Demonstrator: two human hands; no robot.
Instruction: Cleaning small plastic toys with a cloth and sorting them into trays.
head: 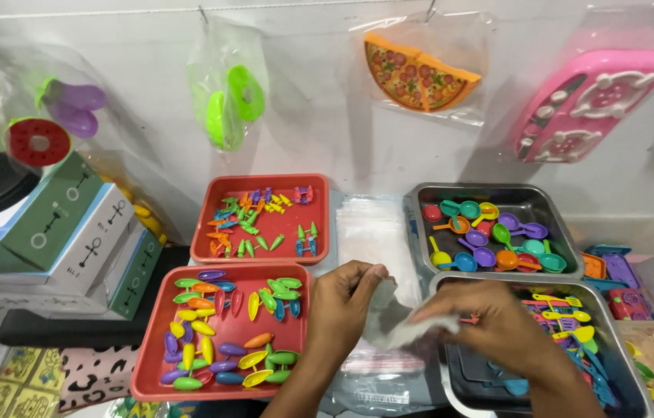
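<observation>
Hands first: our left hand (340, 303) and right hand (497, 329) meet over the worktop, each grip pinching one edge of a small clear plastic bag (393, 319) stretched between them. Left of the hands we see a red tray (149, 364) of coloured leaf-shaped pieces; right, a steel tray (613, 333) of toy utensils. Farther back stand another red tray (327, 220) and a steel tray (420, 232) of spoons.

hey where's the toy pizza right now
In the head view, the toy pizza hangs in a clear bag on the wall, upper right of centre, between the green rings and pink toy stove.
</observation>
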